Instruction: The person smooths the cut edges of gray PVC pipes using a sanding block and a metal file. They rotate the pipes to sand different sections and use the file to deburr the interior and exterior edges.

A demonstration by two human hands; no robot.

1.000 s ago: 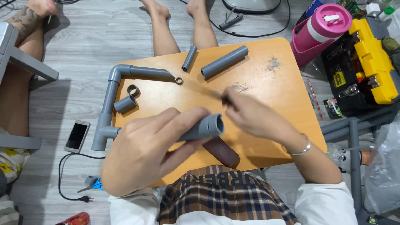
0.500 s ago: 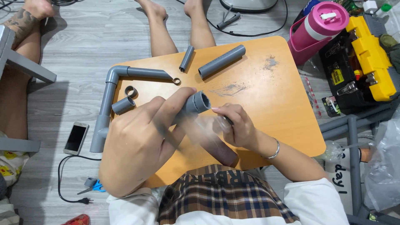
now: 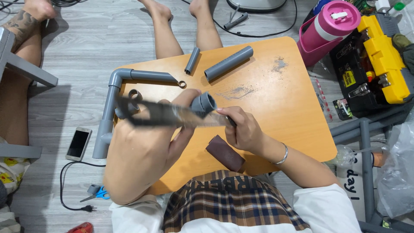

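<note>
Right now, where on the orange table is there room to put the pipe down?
The table's right side is bare, from the long grey pipe down to the near right corner, with only dusty smudges. The left is crowded: the elbow pipe assembly, small rings, short pipe. Both hands, left and right, and a brown roll fill the near middle.

Grey pipe pieces; orange-tan table; pink bottle; yellow-black toolbox; brown sandpaper roll; plaid navy-tan skirt; blue-handled scissors.

matt grey plastic over scuffed orange wood

the short grey plastic pipe piece looks dull and smooth; the low orange wooden table shows grey rubbed smears; the brown sandpaper block looks rough.
</note>
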